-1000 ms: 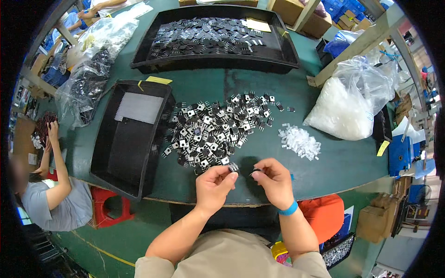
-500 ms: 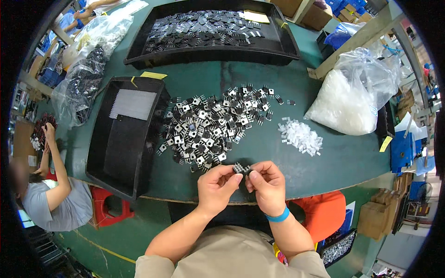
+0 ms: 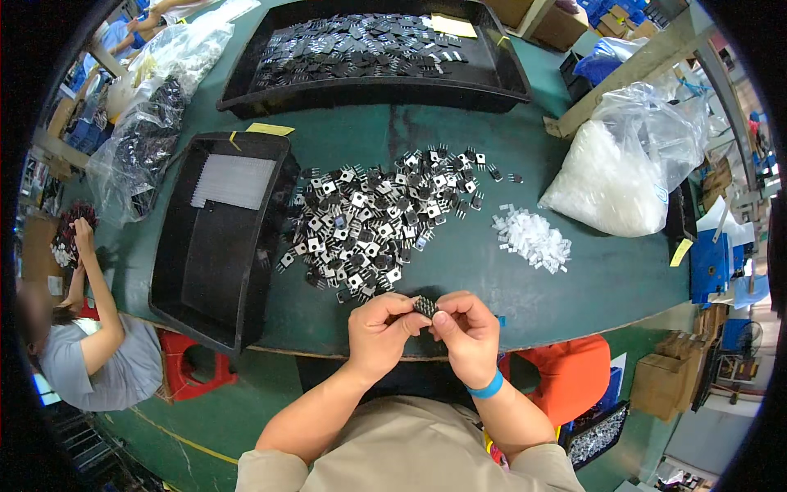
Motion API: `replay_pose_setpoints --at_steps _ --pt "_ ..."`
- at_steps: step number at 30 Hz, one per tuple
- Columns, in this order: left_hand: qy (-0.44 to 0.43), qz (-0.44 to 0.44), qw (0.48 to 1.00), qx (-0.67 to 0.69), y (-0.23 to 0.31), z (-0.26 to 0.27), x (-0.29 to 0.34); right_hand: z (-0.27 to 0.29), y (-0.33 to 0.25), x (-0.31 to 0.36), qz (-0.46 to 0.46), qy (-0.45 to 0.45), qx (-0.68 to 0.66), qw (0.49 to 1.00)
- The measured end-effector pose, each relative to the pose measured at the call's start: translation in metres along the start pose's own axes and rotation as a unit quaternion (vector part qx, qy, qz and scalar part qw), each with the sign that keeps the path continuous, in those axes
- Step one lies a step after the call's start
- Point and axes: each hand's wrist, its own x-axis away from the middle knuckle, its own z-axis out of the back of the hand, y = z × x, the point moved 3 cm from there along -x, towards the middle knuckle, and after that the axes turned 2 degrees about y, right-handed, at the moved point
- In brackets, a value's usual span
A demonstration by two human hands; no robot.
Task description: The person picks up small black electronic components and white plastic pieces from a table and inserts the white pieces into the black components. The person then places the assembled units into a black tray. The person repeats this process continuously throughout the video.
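Observation:
Near the table's front edge, my left hand (image 3: pixel 380 334) and my right hand (image 3: pixel 469 338) meet fingertip to fingertip. Both are closed in a pinch on a small dark stack of transistors (image 3: pixel 425 307), its rows of leads facing up. A blue band circles my right wrist. Just beyond my fingers spreads a loose pile of three-legged transistors (image 3: pixel 361 221), black on one face and silvery on the other. To the right of it lies a small heap of white plastic pieces (image 3: pixel 531 239), touched by neither hand.
At left stands a black tray (image 3: pixel 215 262) holding a neat white block of parts (image 3: pixel 234 182). A larger black tray (image 3: pixel 373 100) with many transistors sits at the back. A clear bag of white pieces (image 3: pixel 611 180) rests at right. Another person (image 3: pixel 102 353) works at far left.
The transistors between my fingers, earlier in two groups with a slight gap, now form one compact block. My right hand has shifted slightly left and down.

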Motion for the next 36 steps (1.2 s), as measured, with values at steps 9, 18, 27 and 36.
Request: replay_pose_setpoints --at_steps 9,18,27,36 --pt "-0.024 -0.038 0.999 -0.03 0.012 0.01 -0.001 -0.007 -0.002 0.0 0.01 -0.022 -0.002 1.0" --pt "0.009 -0.027 0.999 -0.039 0.029 0.033 0.008 -0.021 -0.014 -0.015 0.087 -0.084 0.211 0.97" --pt "0.047 0.021 0.998 0.046 0.013 0.052 0.007 -0.04 -0.004 -0.059 0.248 -0.128 0.525 0.804" --pt "0.038 0.002 0.999 -0.02 0.015 0.034 0.003 -0.022 -0.011 -0.02 0.01 -0.057 0.15 0.987"
